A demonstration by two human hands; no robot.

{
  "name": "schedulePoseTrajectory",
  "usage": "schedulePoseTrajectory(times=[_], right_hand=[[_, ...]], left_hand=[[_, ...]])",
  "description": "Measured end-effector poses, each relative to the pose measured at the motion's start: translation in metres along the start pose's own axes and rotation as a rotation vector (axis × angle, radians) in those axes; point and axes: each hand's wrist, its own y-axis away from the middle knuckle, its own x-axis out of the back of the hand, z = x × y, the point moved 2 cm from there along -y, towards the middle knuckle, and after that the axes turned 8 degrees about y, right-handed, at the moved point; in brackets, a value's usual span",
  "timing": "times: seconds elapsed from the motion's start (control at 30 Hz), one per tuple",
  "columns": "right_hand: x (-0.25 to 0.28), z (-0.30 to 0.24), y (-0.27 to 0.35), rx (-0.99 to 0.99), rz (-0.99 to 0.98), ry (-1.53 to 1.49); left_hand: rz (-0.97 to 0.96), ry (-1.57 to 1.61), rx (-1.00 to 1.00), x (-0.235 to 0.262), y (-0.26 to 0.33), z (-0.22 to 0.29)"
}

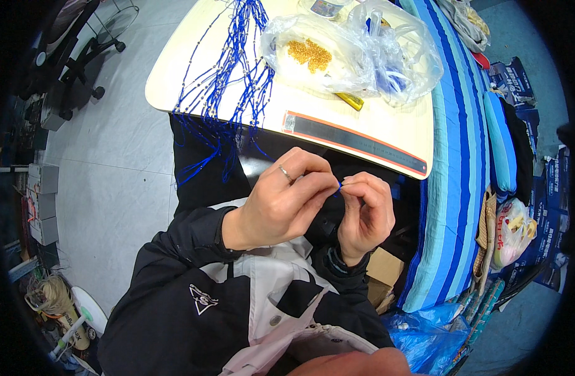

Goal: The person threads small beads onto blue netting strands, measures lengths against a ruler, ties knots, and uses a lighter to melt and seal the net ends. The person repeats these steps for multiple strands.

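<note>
My left hand [284, 199], with a ring on one finger, and my right hand [367, 212] meet fingertip to fingertip in front of the table's near edge. Both pinch a short bit of blue cord [340, 187]; the rest of it is hidden by the fingers. To the left, a bundle of blue cords [234, 69] strung with small beads lies on the table and hangs over its edge. Beyond my hands lies a dark ruler [356, 143] with an orange border. Small gold beads [310, 55] sit on a clear plastic bag [278, 39].
The pale table [165, 81] has rounded corners. A second clear bag [419, 69] with blue contents and a yellow object [350, 101] lie on it. A blue striped bed [450, 188] stands at the right. Office chair legs [84, 78] are at the far left.
</note>
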Motion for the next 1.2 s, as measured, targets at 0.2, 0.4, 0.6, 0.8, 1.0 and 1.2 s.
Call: schedulePoseTrajectory(times=[0.2, 0.4, 0.6, 0.8, 1.0, 1.2], right_hand=[[-0.0028, 0.0006, 0.0025, 0.012, 0.024, 0.000], [-0.0028, 0.0020, 0.0041, 0.016, 0.048, 0.004], [-0.0028, 0.0016, 0.0049, 0.007, 0.045, -0.011], [-0.0048, 0.0007, 0.0055, -0.008, 0.048, -0.026], [-0.0038, 0.0008, 0.0059, -0.028, 0.051, -0.015], [-0.0052, 0.0004, 0.0066, -0.042, 0.044, -0.030]], left_hand=[[0.007, 0.023, 0.031, -0.0011, 0.0003, -0.0002], [0.023, 0.044, 0.065, -0.0010, 0.0009, -0.0007], [-0.018, 0.035, 0.013, -0.0005, 0.0008, -0.0015], [-0.001, 0.010, 0.054, -0.0013, 0.0014, -0.0010], [0.015, 0.045, 0.027, -0.0022, 0.0001, -0.0023], [-0.012, 0.069, 0.062, -0.0018, 0.0007, -0.0030]])
